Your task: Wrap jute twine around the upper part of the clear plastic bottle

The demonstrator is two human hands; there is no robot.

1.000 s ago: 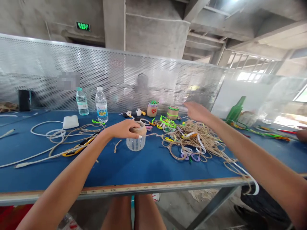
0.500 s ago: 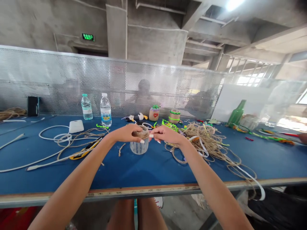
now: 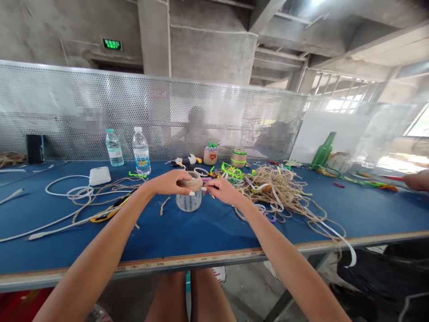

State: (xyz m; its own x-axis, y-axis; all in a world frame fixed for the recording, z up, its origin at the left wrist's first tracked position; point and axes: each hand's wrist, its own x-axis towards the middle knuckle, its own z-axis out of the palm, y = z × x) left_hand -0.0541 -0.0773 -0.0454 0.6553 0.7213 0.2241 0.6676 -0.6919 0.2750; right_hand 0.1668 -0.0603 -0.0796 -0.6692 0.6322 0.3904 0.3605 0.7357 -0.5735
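Seemingly winding: left hand (image 3: 170, 182) clasps clear, ribbed, glass-looking jar (image 3: 189, 203) at brown twine collar (image 3: 197, 183); right hand (image 3: 221, 190) pinched narrow alongside, contents unclear. Next turn calls for steady jar.

Water bottles (image 3: 141, 151) before a perforated screen (image 3: 161, 114)

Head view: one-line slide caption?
Left hand holds a twine-necked clear jar, right hand close beside it, tangled twine nearby on a blue table.

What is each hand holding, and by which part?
Left hand: the clear jar, by the twine around its top. Right hand: beside the jar; its hold cannot be told.
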